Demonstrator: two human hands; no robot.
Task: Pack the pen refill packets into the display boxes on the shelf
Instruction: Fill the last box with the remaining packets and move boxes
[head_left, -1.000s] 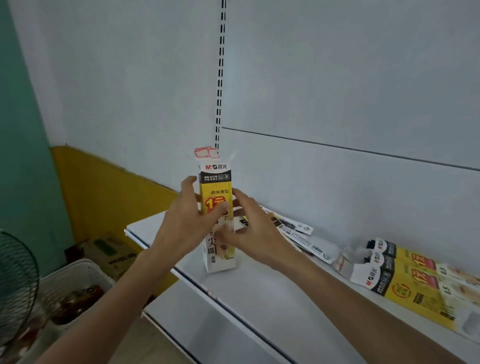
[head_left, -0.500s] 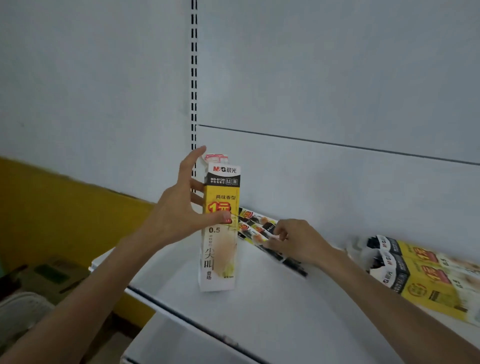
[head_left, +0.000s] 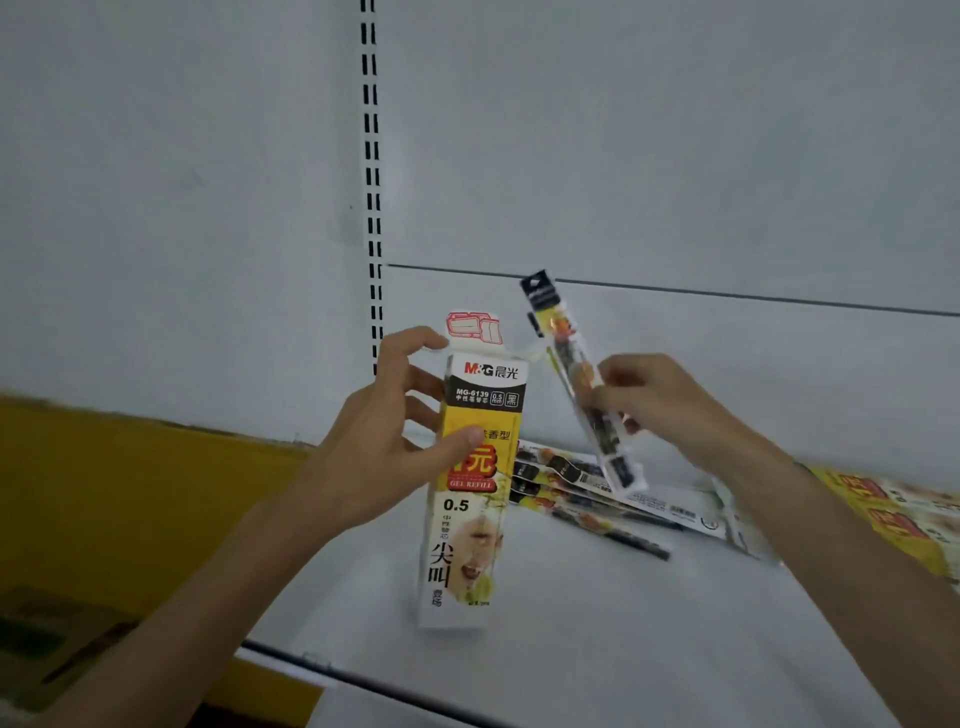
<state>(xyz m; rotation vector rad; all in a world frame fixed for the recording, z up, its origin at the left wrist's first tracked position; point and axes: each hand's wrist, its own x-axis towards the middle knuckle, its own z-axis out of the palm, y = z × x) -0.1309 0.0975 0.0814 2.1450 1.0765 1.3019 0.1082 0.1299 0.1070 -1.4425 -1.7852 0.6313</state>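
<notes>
A tall yellow-and-white display box (head_left: 467, 540) stands upright on the white shelf (head_left: 597, 634), its top flap open. My left hand (head_left: 384, 441) grips the box near its upper half, thumb across the front. My right hand (head_left: 660, 405) holds a long thin pen refill packet (head_left: 571, 364) tilted in the air, its black top end up and just right of the box's open top. More refill packets (head_left: 597, 483) lie loose on the shelf behind the box.
Further display boxes (head_left: 893, 509) lie flat at the right edge of the shelf. A slotted upright (head_left: 371, 182) runs up the white back panel. A yellow wall (head_left: 130, 493) and a cardboard carton (head_left: 47, 644) are at the lower left.
My right hand has picked a refill packet off the pile on the shelf and lifted it up beside the box's open top. My left hand still holds the box.
</notes>
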